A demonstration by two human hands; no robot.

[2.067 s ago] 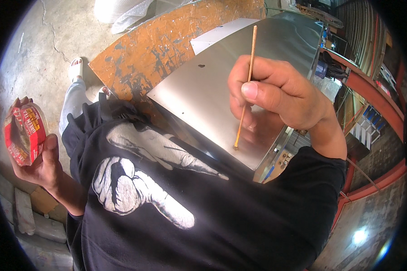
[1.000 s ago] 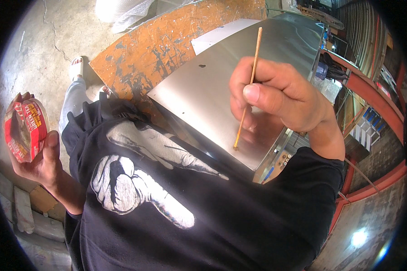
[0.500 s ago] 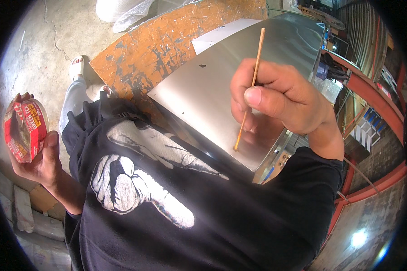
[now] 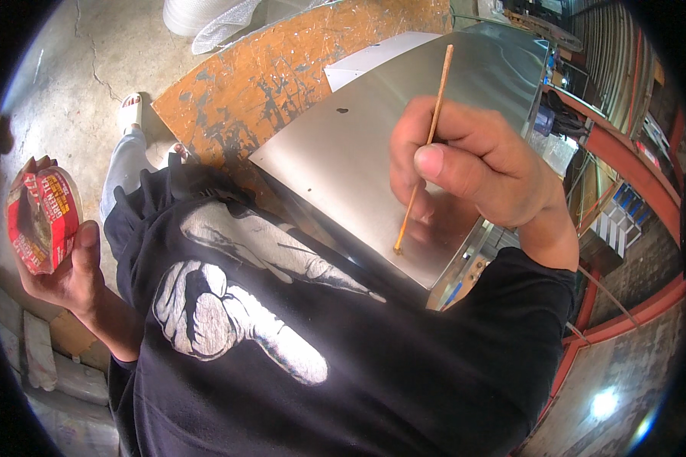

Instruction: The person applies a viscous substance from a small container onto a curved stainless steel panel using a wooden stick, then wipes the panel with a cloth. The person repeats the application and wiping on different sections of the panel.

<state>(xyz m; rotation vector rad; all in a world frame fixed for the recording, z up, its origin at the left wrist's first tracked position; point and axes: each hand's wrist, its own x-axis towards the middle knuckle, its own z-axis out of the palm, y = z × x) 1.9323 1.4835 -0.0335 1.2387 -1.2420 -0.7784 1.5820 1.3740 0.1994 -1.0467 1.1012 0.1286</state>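
Note:
My left hand (image 4: 84,270) is wrapped round a cut-down clear plastic bottle (image 4: 42,221) with a red label, held out at the far left; its inside looks brownish. Between the thumb and fingers of my right hand (image 4: 484,164) a thin wooden stick (image 4: 439,103) is pinched. It slants down to a brownish tip, which meets the shiny metal sheet (image 4: 320,164) close to its near edge. A dark spot (image 4: 342,110) and a smaller one mark the sheet.
Under the sheet lies a worn orange-brown board (image 4: 229,99), with a white sheet (image 4: 381,59) on it. Bubble wrap (image 4: 225,27) is on the floor beyond. Red steel beams (image 4: 640,167) and a step ladder (image 4: 617,217) appear at right. A person's leg (image 4: 123,164) shows at left.
The upper end of the stick has tipped slightly to the right, and my right hand has shifted a little. A dark shape has come in at the far left edge. My left hand stays put.

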